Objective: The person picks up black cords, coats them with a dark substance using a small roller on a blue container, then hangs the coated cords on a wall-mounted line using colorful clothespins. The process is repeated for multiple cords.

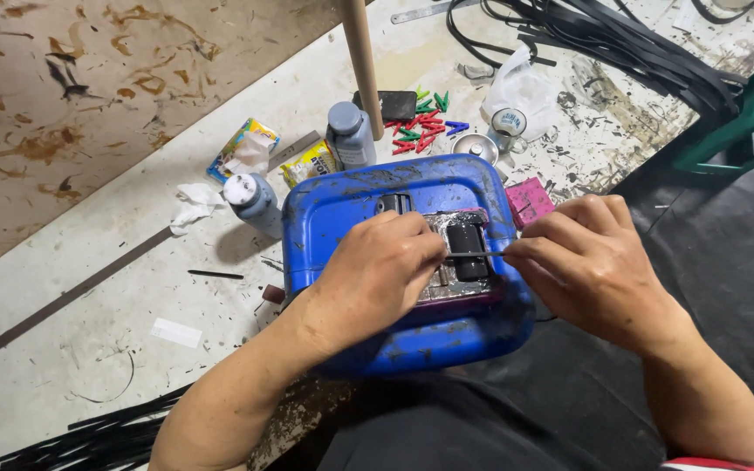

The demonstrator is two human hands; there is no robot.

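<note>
A blue plastic box, smeared with black, rests at the table edge in front of me. On its top lies a silvery foil patch with a small black block on it. My left hand lies over the box top and pinches one end of a thin black strip. The other end of that strip is pinched by my right hand, at the box's right side. The strip is stretched level across the black block.
Two grey bottles stand behind the box, with snack packets, red and green clips, a small tin, a pink block, a wooden pole, black strips and a green chair.
</note>
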